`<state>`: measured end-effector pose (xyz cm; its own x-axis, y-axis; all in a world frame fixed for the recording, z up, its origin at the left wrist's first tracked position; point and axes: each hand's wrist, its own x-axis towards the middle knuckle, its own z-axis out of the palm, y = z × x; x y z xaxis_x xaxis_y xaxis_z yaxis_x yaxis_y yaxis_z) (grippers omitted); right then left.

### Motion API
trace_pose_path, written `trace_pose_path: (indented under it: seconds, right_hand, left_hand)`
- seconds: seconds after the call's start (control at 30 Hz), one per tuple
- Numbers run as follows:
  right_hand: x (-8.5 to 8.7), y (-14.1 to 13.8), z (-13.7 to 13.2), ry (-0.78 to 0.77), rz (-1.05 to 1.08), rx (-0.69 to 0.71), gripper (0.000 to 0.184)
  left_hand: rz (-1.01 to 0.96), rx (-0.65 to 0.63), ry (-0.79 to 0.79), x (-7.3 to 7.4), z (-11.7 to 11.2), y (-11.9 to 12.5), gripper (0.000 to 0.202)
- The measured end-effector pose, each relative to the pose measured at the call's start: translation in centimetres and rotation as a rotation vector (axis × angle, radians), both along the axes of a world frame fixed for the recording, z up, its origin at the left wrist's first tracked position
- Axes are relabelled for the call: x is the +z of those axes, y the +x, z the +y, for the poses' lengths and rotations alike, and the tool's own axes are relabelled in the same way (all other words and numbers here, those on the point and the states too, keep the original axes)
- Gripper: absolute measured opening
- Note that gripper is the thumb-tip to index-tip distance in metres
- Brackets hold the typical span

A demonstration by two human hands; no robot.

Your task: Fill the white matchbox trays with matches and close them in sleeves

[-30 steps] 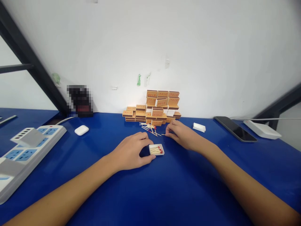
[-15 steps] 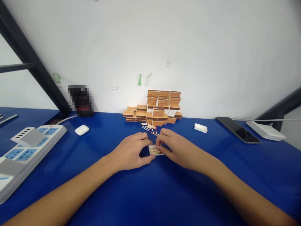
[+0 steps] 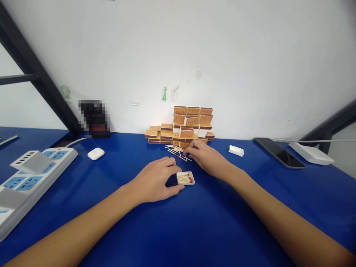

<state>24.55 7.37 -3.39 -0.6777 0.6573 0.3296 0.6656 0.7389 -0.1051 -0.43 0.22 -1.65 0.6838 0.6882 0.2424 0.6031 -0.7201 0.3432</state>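
Observation:
My left hand grips a small white matchbox tray at its left end, thumb at the near side and index finger at the far side. Several red-headed matches lie in the tray, heads toward the right. Beyond it, loose matches are scattered in a small heap on the blue table. My right hand is at the right side of this heap, its thumb and fingertips closed together. Whether a match is between those fingertips cannot be made out.
Stacked matchboxes stand against the white wall behind the loose matches. To the right lie a small white box, a phone and a white device with a cable. A white earbud case and a power strip lie left.
My right hand has moved from the tray, away from me, to the loose matches, leaving the tray's matches uncovered. My left hand still holds the tray in nearly the same place.

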Motion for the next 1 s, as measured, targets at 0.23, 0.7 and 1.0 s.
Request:
trace_pose_path:
  seconds: [0.23,0.7,1.0]
  right_hand:
    - [1.4,1.2,-1.2,-0.019,-0.081,-0.046,0.015]
    - [2.1,1.1,-2.1,-0.144,-0.033,-0.006,0.022]
    - [2.7,0.9,-2.4,-0.214,-0.046,0.043,0.022]
  left_hand:
    - [0.011,-0.007,0.03,-0.1,0.1,0.0,0.03]
    - [0.017,-0.013,0.037,-0.1,0.1,0.0,0.028]
    - [0.02,-0.009,0.042,0.0,0.3,0.0,0.028]
